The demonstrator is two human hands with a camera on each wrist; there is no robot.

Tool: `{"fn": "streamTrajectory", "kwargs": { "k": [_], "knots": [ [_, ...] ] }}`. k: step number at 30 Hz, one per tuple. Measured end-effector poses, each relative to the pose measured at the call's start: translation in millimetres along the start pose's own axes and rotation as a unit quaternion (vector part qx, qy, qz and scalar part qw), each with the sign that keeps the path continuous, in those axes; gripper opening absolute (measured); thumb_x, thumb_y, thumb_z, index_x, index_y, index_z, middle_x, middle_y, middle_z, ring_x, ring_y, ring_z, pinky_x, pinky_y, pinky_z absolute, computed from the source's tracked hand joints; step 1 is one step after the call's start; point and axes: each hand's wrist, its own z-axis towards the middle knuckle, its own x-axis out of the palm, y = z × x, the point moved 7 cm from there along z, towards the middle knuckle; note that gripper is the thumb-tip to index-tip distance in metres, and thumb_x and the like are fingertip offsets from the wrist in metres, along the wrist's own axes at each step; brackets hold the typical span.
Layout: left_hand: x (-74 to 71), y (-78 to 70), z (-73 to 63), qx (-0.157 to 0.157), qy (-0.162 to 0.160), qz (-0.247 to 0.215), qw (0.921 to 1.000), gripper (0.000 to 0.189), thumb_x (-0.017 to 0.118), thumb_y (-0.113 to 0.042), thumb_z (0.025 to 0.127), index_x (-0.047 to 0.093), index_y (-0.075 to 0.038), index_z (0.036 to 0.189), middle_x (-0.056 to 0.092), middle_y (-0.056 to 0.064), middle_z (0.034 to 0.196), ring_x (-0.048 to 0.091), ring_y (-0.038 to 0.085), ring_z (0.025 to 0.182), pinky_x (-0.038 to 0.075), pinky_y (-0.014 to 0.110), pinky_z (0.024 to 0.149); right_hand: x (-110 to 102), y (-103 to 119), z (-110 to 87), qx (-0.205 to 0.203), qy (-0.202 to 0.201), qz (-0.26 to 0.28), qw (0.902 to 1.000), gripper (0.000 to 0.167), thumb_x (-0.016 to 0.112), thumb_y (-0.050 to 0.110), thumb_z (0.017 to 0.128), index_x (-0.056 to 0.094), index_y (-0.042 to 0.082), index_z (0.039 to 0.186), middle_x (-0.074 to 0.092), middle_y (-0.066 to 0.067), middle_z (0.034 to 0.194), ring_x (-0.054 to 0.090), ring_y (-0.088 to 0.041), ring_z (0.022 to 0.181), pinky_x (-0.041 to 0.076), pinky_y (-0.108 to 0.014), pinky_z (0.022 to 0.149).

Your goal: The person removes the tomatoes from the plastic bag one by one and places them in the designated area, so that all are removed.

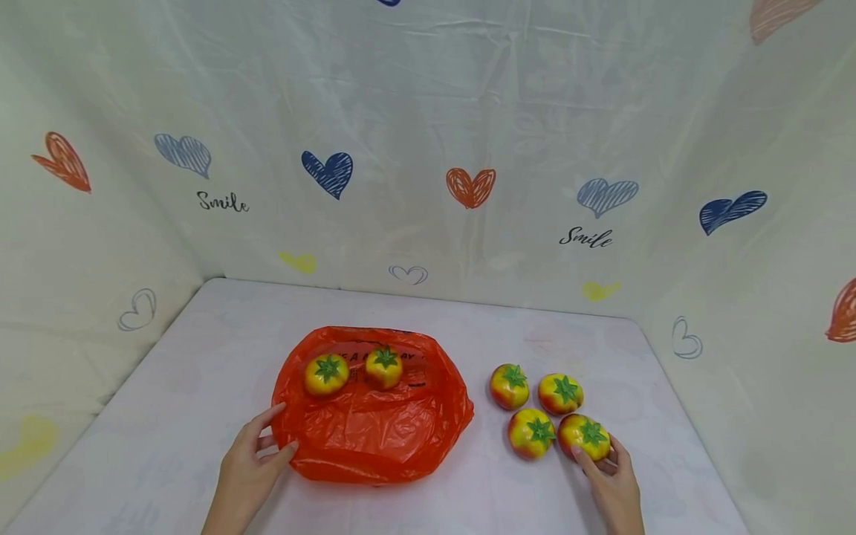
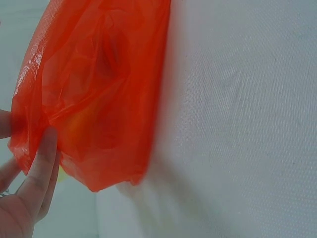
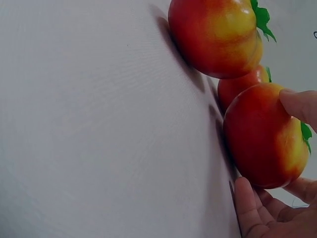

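Observation:
An open red plastic bag (image 1: pixel 381 438) lies left of centre on the table, its rim rolled wide, with two yellow-red tomatoes inside: one at the left (image 1: pixel 326 374), one beside it (image 1: pixel 384 368). My left hand (image 1: pixel 247 464) pinches the bag's left rim; in the left wrist view, fingers (image 2: pixel 42 163) lie against the red film. At the right, my right hand (image 1: pixel 611 475) holds the front right tomato (image 1: pixel 584 438) between thumb and fingers. Up close, that tomato (image 3: pixel 262 139) shows red sides, with fingertips low against it near the tabletop.
Three more tomatoes stand close by the held one: back left (image 1: pixel 510 386), back right (image 1: pixel 560 394) and front left (image 1: pixel 531 434). They rest on a white-covered table (image 1: pixel 267 312). A pale curtain (image 1: pixel 401 111) printed with hearts surrounds the table's back and sides.

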Motion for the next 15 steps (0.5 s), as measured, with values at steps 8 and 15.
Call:
{"fn": "streamTrajectory", "kwargs": {
  "k": [8, 15],
  "knots": [
    [0.0, 0.1, -0.9, -0.004, -0.002, -0.007, 1.0, 0.063, 0.06, -0.011, 0.088, 0.03, -0.009, 0.143, 0.031, 0.023, 0.14, 0.043, 0.038, 0.113, 0.053, 0.044, 0.088, 0.3, -0.8, 0.2, 0.0, 0.011, 0.002, 0.9999, 0.102, 0.056, 0.061, 0.08, 0.009, 0.001, 0.148, 0.029, -0.03, 0.132, 0.037, -0.041, 0.113, 0.042, -0.053, 0.094],
    [-1.1, 0.4, -2.1, 0.0, -0.006, -0.006, 1.0, 0.062, 0.059, -0.009, 0.088, 0.03, -0.009, 0.142, 0.032, 0.024, 0.139, 0.045, 0.037, 0.112, 0.053, 0.043, 0.088, 0.9, -2.1, -1.7, 0.002, 0.014, -0.007, 0.9999, 0.102, 0.055, 0.062, 0.08, 0.008, 0.002, 0.148, 0.026, -0.032, 0.136, 0.036, -0.043, 0.116, 0.04, -0.055, 0.097]
  ]
}}
